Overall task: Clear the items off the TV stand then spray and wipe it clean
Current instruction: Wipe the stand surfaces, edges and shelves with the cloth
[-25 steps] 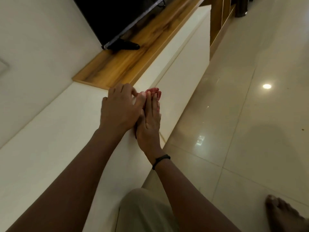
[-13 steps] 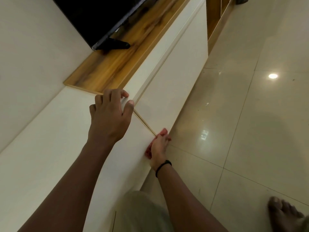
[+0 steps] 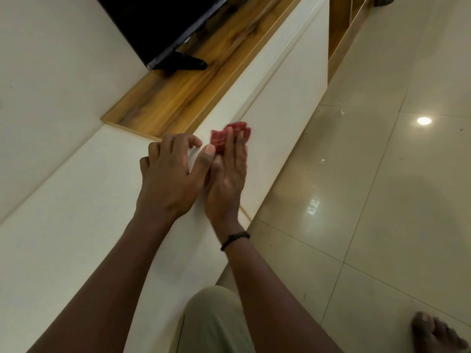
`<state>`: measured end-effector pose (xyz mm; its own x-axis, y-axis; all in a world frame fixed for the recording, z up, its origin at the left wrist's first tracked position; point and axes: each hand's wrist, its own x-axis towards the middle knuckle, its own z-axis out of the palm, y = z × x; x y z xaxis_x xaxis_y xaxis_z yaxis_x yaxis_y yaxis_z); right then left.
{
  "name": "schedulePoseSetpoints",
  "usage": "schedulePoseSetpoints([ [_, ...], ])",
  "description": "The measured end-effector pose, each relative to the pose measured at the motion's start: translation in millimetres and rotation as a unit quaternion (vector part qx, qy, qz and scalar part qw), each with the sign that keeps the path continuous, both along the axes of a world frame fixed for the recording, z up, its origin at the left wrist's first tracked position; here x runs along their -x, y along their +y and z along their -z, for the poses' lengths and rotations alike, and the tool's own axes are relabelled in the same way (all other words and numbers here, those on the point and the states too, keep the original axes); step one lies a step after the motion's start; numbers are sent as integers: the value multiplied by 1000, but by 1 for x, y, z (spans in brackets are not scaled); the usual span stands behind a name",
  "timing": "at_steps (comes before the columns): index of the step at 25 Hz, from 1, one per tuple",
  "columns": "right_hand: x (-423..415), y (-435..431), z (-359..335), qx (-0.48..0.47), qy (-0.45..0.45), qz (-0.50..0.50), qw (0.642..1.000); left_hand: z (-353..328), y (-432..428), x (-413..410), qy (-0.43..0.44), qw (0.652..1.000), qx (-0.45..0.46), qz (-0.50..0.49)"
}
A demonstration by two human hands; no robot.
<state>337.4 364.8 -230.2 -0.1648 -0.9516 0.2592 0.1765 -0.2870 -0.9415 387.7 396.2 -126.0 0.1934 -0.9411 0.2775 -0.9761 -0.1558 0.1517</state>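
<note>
– Stand (image 3: 63,212), then: where was it?
– Against the wall (image 3: 51,72) on the left, running up and away from the person. Its white top filled the lower left, and its white front fell to the floor on the right.
– And on it?
– Farther back a wooden board (image 3: 178,98) covered the top, and the TV (image 3: 158,24) stood there on a black base (image 3: 183,63). Only the screen's lower corner showed.
– The left hand (image 3: 168,179)?
– It rested on the white top, just short of the board. The fingers were bent and a little apart, tips down near the front edge, and it held nothing. The thumb stretched rightward beside the right hand. Whether they touched, I could not tell.
– The cloth (image 3: 220,138)?
– Red, folded small, flat against the stand's front just below the top edge, right of the left thumb.
– And the right hand (image 3: 226,182)?
– It pressed on the cloth with straight fingers laid close together, and the cloth stuck out past the fingertips. The hand was slightly blurred. A black band (image 3: 235,239) circled that wrist.
– Below?
– A knee (image 3: 214,322) in pale trousers at the bottom edge, beside the stand.
– Right of all that?
– Glossy tiled floor (image 3: 382,200) with a round glare (image 3: 423,121), and a bare foot (image 3: 433,332) in the bottom right corner.
</note>
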Motion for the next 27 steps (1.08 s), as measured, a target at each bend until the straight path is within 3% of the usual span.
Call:
schedulePoseSetpoints([
  [4, 24, -47, 63, -277, -34, -44, 959, 2, -2, 0, -15, 1000, 6, 6],
  [8, 23, -18, 125, -458, -117, -106, 875, 3, -4, -1, -34, 999, 6, 7],
  [10, 22, -17, 126, -484, -149, -110, 855, 4, -5, -2, -33, 999, 7, 7],
  [13, 28, -43, 89, -408, -119, -66, 903, 5, -5, -3, -32, 999, 10, 10],
  [16, 28, -53, 27, -232, -79, -49, 968, 4, -5, -1, -36, 999, 9, 14],
  [18, 21, -28, -11, -102, -69, -67, 990, 1, -3, 0, -28, 1000, -1, 11],
  [21, 11, 26, -16, 25, -45, -114, 992, -1, 1, 2, -20, 1000, -13, -3],
  [25, 13, 51, -2, 48, 23, -177, 983, -2, 1, 3, -18, 1000, -22, -5],
  [27, 23, 25, -5, 50, 42, -155, 986, 0, 0, 2, -27, 999, -26, -2],
])
